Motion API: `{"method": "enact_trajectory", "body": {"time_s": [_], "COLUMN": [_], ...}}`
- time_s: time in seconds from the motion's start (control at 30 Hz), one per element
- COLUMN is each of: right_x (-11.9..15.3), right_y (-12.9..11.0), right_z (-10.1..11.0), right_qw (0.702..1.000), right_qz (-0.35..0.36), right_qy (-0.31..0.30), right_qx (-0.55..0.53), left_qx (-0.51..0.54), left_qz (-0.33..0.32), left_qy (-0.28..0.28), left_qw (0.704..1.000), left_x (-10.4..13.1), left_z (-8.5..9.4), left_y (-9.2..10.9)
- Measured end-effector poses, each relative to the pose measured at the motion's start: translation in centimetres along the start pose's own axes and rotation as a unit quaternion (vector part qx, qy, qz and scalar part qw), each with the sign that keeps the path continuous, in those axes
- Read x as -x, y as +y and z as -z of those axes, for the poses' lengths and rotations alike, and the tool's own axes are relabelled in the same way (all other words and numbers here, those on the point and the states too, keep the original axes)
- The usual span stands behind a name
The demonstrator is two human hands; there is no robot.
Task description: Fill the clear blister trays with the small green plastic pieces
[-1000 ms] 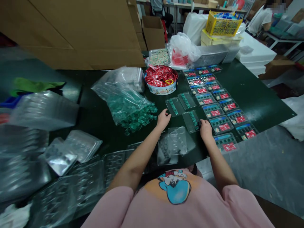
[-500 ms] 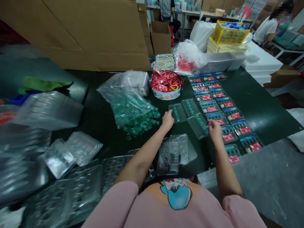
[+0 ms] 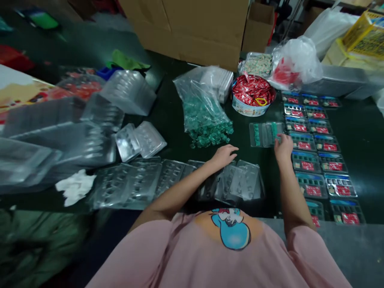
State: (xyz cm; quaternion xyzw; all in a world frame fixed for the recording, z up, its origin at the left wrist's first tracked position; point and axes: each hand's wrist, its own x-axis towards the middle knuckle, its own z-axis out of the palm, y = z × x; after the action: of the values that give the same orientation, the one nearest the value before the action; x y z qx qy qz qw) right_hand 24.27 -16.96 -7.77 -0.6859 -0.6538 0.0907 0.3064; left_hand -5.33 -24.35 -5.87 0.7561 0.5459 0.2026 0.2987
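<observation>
My left hand (image 3: 224, 155) is over the dark green table, between the pile of green pieces (image 3: 211, 133) and some clear plastic trays (image 3: 244, 180); its fingers are apart and hold nothing. My right hand (image 3: 283, 147) has its fingers bent at the near edge of a small clear tray with green pieces (image 3: 274, 130); whether they grip it is hard to make out. Beside that lies another such tray (image 3: 257, 135). Rows of filled trays (image 3: 306, 166) with red packets and blue items lie to the right.
A round tin of red packets (image 3: 254, 96) stands behind the small trays. Left of it is a plastic bag (image 3: 201, 100). Stacked clear trays (image 3: 129, 92) and a white cloth (image 3: 75, 187) are at the left. A cardboard sheet (image 3: 192, 32) rises at the back.
The view has swung left. My left hand has let go of a small tray and come nearer to my body. The small green-piece trays now lie closer together, with my right hand at them.
</observation>
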Motion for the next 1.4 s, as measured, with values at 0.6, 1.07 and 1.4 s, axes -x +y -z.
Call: {"method": "enact_trajectory", "body": {"time_s": [0.6,1.07,1.4], "right_x": [12.0,6.3,3.1], "right_y": [-5.1,-8.5,-11.6], "right_z": [-0.8,-3.7,-6.9], "right_qw": [0.95,0.954,0.984], "right_qz": [0.07,0.038,0.066], "right_qy": [-0.247,-0.177,-0.116], "right_qx": [-0.18,-0.241,0.118], "left_qx": [-0.02,0.125,-0.021], "left_qz": [-0.079,0.058,0.034], "left_qy": [-0.074,0.128,0.088], "left_qw": [0.994,0.982,0.995], "left_x": [4.1,5.2,3.4], "left_z": [-1.7,1.0,1.0], "left_y": [-1.5,-2.9,-4.4]}}
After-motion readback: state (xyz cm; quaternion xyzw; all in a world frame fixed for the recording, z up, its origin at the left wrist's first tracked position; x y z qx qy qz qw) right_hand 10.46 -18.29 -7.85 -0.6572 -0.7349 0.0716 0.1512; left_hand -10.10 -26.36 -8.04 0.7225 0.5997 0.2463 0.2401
